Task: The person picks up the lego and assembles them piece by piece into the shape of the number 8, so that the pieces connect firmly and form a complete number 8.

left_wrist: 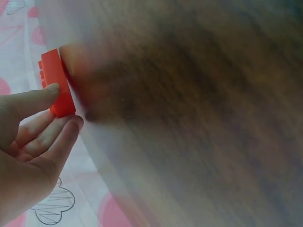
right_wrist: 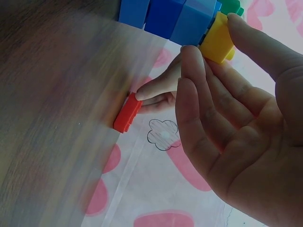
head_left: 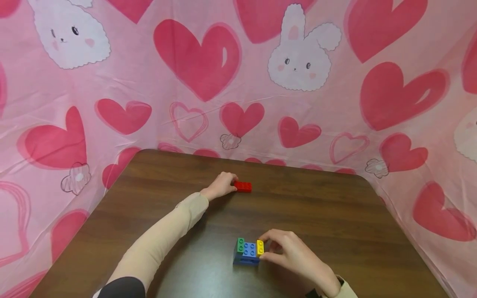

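Note:
At the far side of the table, my left hand point(head_left: 222, 185) pinches the end of a red toy brick point(head_left: 244, 187), thumb on its near side. In the left wrist view this red brick point(left_wrist: 56, 68) shows studs along one edge. Near the front, my right hand point(head_left: 296, 253) pinches a small yellow brick point(head_left: 260, 248) between thumb and fingers. That yellow piece sits on the right end of a stack of blue bricks point(head_left: 249, 251). On the stack's left end is a green brick point(head_left: 240, 245). The right wrist view shows several blue blocks point(right_wrist: 165, 19) below the yellow one.
The bricks stand on a dark brown wooden table point(head_left: 320, 207) with rounded far corners. Behind and beside it hangs a pink cloth point(head_left: 261, 91) printed with hearts and rabbits. Bare tabletop lies between the red brick and the blue stack.

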